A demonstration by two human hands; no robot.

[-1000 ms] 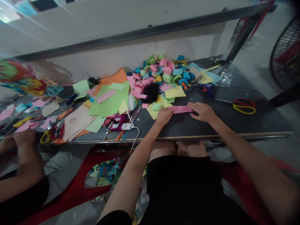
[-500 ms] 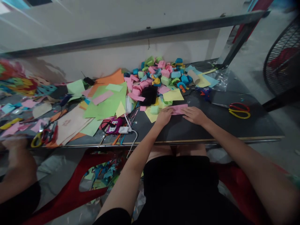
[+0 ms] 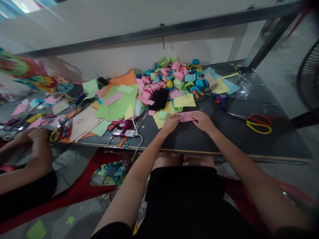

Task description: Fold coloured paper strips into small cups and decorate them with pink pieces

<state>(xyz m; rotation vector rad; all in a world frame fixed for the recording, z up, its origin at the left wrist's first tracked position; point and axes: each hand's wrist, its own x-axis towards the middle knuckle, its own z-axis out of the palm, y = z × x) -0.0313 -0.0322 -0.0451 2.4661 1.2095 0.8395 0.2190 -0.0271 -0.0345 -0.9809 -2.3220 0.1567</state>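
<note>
A pink paper strip point(image 3: 186, 116) lies across the dark table in front of me, between my hands. The fingers of my left hand point(image 3: 172, 122) are closed on its left end. At the right end, my right hand point(image 3: 202, 121) has its fingers closed on the strip too. Just left of my left hand are a small pale green folded piece point(image 3: 163, 115) and a yellow sheet point(image 3: 159, 123). A black phone-like object point(image 3: 159, 99) lies behind them, beside a heap of small folded paper pieces point(image 3: 178, 77).
Red and yellow scissors point(image 3: 259, 124) and a blue glue gun point(image 3: 221, 100) lie to the right. Coloured sheets point(image 3: 117, 104) and a purple device with cables point(image 3: 123, 128) are on the left. Another person's hands point(image 3: 37, 133) rest at the far left edge.
The view has shifted, bringing more of the other person's arms into sight. My right hand has moved inward along the pink strip, its fingers now more curled.
</note>
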